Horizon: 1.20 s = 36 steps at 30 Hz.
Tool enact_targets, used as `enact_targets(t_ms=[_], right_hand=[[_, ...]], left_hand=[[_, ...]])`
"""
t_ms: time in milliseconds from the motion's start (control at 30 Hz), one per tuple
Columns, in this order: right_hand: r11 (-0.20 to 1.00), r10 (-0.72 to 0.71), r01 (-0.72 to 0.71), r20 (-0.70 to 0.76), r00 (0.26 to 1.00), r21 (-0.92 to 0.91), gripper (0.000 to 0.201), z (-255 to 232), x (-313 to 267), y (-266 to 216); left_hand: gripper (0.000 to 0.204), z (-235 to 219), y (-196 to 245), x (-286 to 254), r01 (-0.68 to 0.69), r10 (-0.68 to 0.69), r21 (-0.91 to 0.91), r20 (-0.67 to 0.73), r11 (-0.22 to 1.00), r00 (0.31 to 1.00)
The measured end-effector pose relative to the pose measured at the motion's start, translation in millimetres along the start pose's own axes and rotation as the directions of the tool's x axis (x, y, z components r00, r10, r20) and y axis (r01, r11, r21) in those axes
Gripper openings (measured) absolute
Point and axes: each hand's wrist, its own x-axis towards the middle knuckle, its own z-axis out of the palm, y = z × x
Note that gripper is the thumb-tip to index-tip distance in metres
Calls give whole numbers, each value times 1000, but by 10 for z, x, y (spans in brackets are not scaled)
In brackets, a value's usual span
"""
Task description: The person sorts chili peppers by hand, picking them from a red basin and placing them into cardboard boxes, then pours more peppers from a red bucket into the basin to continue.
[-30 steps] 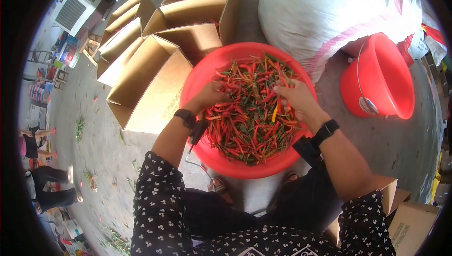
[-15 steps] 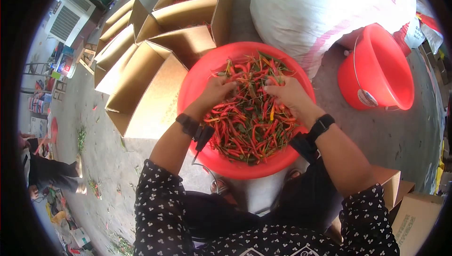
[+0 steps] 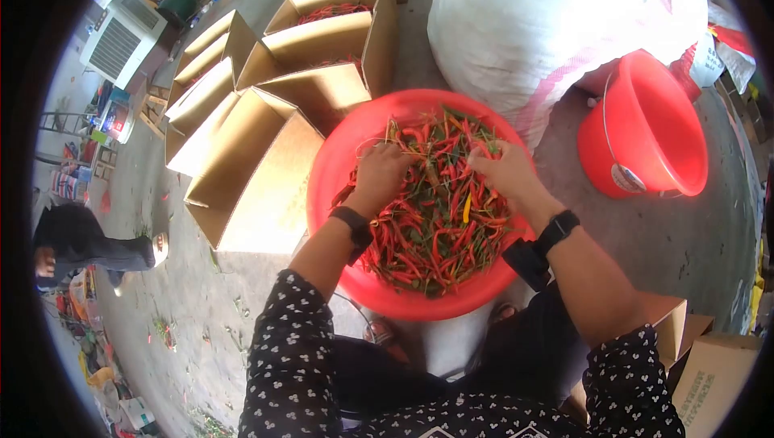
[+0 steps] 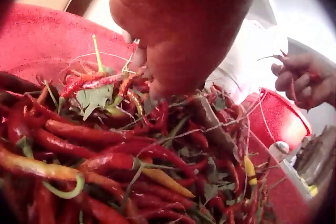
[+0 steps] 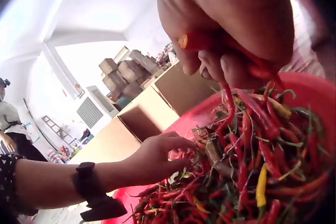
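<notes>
Red chillies with green stems and leaves [image 3: 419, 244] fill a wide red basin [image 3: 326, 168]. My left hand [image 3: 382, 174] reaches palm-down into the heap on its left side; in the left wrist view its fingertips [image 4: 156, 90] touch chillies and stems. Above the right part of the heap, my right hand [image 3: 509, 174] curls its fingers round several red chillies, seen in the right wrist view as chillies [image 5: 202, 41] held in the palm. One yellow chilli [image 3: 467, 208] lies on the heap between the hands and the near rim.
Open cardboard boxes [image 3: 270, 188] stand left of and beyond the basin, some holding red chillies. A large white sack [image 3: 500, 43] is behind it, a red bucket [image 3: 621, 132] to the right. A person's dark-trousered leg [image 3: 121, 251] is at far left; another box [image 3: 709, 381] sits at lower right.
My left hand has turned palm-down and moved slightly towards me over the heap. My right hand stays near the same part of the basin. The person at far left has shifted.
</notes>
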Motion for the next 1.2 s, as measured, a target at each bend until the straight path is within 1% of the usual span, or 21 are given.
enact_targets(t_ms=[33, 100, 133, 200, 233, 300, 333, 367, 400, 433, 500, 567, 633, 700, 800, 933, 1000, 1033, 1100, 1133, 1200], right_hand=[[1000, -4, 4, 0, 1000, -3, 12, -4, 8, 21], [999, 18, -14, 98, 995, -41, 17, -16, 37, 83], [999, 14, -9, 99, 995, -46, 17, -21, 36, 97], [998, 26, -19, 122, 992, -55, 18, -27, 23, 105], [998, 22, -16, 122, 992, -57, 18, -36, 20, 95], [999, 44, -47, 126, 991, 19, 19, -45, -1, 80], [999, 45, -48, 124, 991, 24, 19, -42, -6, 63], [998, 44, -49, 118, 992, 39, 19, -24, -9, 46], [997, 45, -52, 113, 993, 54, 19, 0, -24, 36], [997, 48, -55, 115, 992, 58, 19, 25, -39, 36], [989, 30, -53, 166, 986, 140, 21, 71, -69, 27], [987, 10, -41, 198, 980, 153, 21, 130, -136, -9], [986, -11, -28, 228, 974, 165, 21, 178, -170, -24], [992, -36, 7, 229, 973, 126, 22, 93, -116, -84], [997, -9, -7, 192, 981, 83, 22, 120, -140, -112], [993, 34, -54, 190, 981, 101, 21, 118, -70, -33], [947, 40, -129, 291, 956, 295, 21, 100, -72, -28], [947, 41, -131, 293, 955, 294, 21, 107, -77, -35], [924, 114, -252, 422, 899, 288, 22, 124, -103, -48], [923, 116, -255, 424, 898, 287, 22, 127, -84, -26], [945, 159, -247, 357, 920, 215, 24, 130, -41, -6]], left_hand=[[21, 46, 13, 18, 1, -1, 0, -5, 1000, 1000], [22, 127, 36, 47, -57, 48, 135, 75, 989, 996], [22, 152, 28, 51, -54, 45, 135, 69, 989, 997], [21, 127, 20, 65, -24, 22, 25, 65, 999, 998], [21, 73, 12, 77, -23, 22, 27, 61, 999, 998], [17, -39, -37, 72, 139, -112, -275, 112, 951, 987], [17, -51, -103, 78, 136, -108, -273, 115, 952, 987], [16, -71, -180, 90, 235, -167, -461, 184, 856, 969], [18, -136, -183, 92, 332, -210, -618, 265, 713, 941], [18, -196, -160, 72, 336, -210, -615, 269, 714, 940], [23, -383, -84, 35, 474, -154, -792, 451, 385, 879], [23, -543, 113, -1, 495, -132, -797, 481, 346, 867], [24, -519, 250, -14, 514, -108, -801, 507, 307, 855], [23, -409, 388, 119, 461, 45, -849, 487, 256, 872], [22, -593, 593, 145, 483, 67, -847, 507, 221, 859], [17, -669, 572, 138, 505, 55, -852, 515, 136, 855], [16, -771, 651, 142, 431, -143, -886, 455, -171, 879], [16, -791, 672, 137, 433, -144, -885, 457, -172, 878], [21, -816, 708, 106, 485, 79, -854, 479, -188, 874], [21, -765, 671, 100, 487, 78, -853, 481, -190, 873], [19, -648, 535, 111, 532, 107, -846, 529, -8, 842]])
